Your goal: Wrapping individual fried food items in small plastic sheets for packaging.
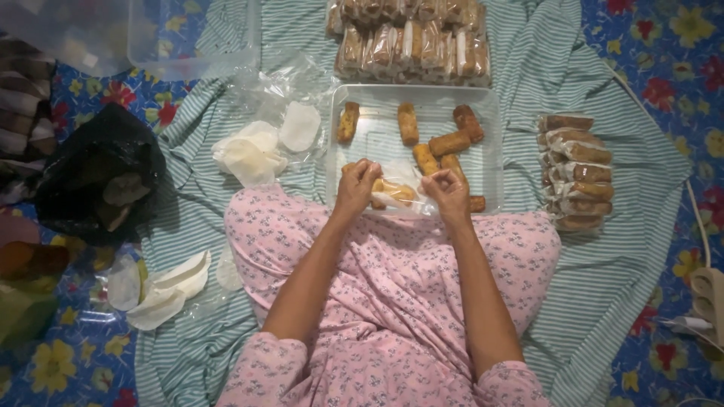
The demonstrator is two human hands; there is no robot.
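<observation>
Striped cloth (pixel 603 286) over floral floor mat (pixel 664 45), both hands' fingers (pixel 362 172) pinching clear wrapper (pixel 400 197), white tray (pixel 377 136)

Tray (pixel 483 105): on the cloth (pixel 626 249), just past the knees, with loose rolls (pixel 449 143) in it
Hands: left hand (pixel 357 185) and right hand (pixel 446 190) over the tray's near edge, a bagged roll (pixel 396 191) between them
Far stack (pixel 411 38): wrapped rolls behind the tray
Right stack (pixel 577 169): wrapped rolls right of the tray, apart from it
Wrappers (pixel 260 147): left of the tray
More wrappers (pixel 162 290): left of the lap, nearer
Bag (pixel 98 177): far left, beyond the cloth's edge
Tub (pixel 188 38): behind the wrappers, upper left
</observation>
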